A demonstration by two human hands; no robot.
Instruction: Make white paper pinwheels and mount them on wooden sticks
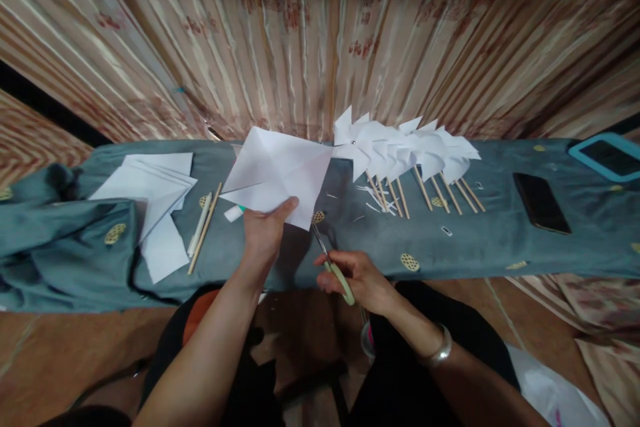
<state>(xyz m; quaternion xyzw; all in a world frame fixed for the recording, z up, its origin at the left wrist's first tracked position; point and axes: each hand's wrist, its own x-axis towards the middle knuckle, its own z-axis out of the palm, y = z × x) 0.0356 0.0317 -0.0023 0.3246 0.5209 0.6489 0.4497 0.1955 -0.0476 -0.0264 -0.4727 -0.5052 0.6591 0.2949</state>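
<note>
My left hand (265, 232) grips a square sheet of white paper (280, 160) by its near side, thumb on top and fingers underneath. Crease lines cross the sheet, and a slit runs in from its left corner. In my right hand (361, 278) is a pair of scissors (342, 283) with pale green handles. Their blades point up and away, close to the sheet's near corner; whether they touch it I cannot tell. Several white paper pinwheels (400, 147) on wooden sticks lie overlapped to the right of the sheet.
Left on the grey-green cloth (470, 243) lie white paper sheets (150, 180), a white pen (200, 223) and a wooden stick (205, 228). A small white tube (233, 213) sits beside my left hand. Paper scraps (375, 200), a black phone (541, 203) and a blue-framed device (613, 155) are to the right.
</note>
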